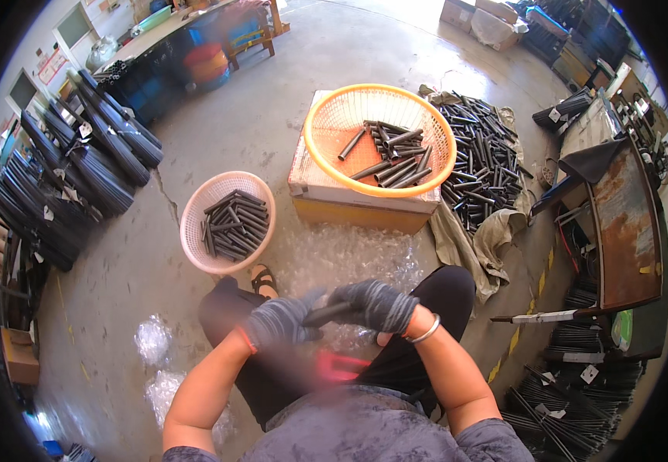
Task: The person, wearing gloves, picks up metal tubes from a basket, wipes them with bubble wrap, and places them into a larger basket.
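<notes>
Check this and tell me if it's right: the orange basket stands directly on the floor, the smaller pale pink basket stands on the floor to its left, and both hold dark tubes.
Not quite: the head view shows the orange basket resting on a cardboard box. The smaller pale pink basket does stand on the floor to its left, and both hold dark tubes.

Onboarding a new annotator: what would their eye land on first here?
Probably the big orange basket on a cardboard box, upper centre, partly filled with dark tubes. Next, the heap of similar tubes on a tan sheet just right of it. Then, at lower centre, the gloved left hand and right hand, a dark piece between them.
</notes>
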The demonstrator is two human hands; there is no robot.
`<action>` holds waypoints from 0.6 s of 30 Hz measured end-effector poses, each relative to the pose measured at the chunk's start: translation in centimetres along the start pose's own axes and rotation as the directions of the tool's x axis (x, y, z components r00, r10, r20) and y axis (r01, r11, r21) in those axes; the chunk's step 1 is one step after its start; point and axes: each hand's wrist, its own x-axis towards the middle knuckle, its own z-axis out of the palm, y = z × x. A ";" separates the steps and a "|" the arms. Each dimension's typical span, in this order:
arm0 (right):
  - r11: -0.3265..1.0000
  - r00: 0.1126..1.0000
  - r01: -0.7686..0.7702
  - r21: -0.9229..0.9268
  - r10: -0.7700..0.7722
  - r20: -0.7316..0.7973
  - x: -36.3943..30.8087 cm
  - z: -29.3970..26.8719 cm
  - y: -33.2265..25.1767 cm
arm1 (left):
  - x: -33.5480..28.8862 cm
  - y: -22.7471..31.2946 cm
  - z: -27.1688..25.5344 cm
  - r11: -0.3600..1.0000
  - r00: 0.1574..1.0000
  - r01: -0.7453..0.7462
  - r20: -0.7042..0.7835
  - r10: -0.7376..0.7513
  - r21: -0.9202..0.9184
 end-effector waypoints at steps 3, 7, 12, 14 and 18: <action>1.000 0.994 -0.030 -0.010 0.028 -0.105 -1.2 -1.4 0.3 | 1.1 -1.7 2.4 0.939 0.955 -0.248 -0.220 0.197 -0.239; 0.997 0.980 -0.079 0.008 0.079 -0.183 -2.1 -3.1 0.2 | 1.4 0.8 2.0 0.593 0.998 0.059 0.069 -0.006 -0.803; 0.988 0.955 0.042 0.149 0.004 -0.296 -1.8 -3.8 0.1 | 0.5 0.8 3.1 0.482 0.999 0.034 0.046 0.012 -0.876; 0.633 0.794 0.310 0.710 0.239 -0.560 -2.1 -3.9 2.5 | -0.2 2.3 1.8 0.458 0.993 0.120 0.115 -0.039 -0.881; 0.010 0.904 0.423 0.906 0.066 -0.423 -1.8 -7.2 4.2 | -0.8 0.5 3.2 0.362 1.000 -0.013 -0.015 -0.001 -0.932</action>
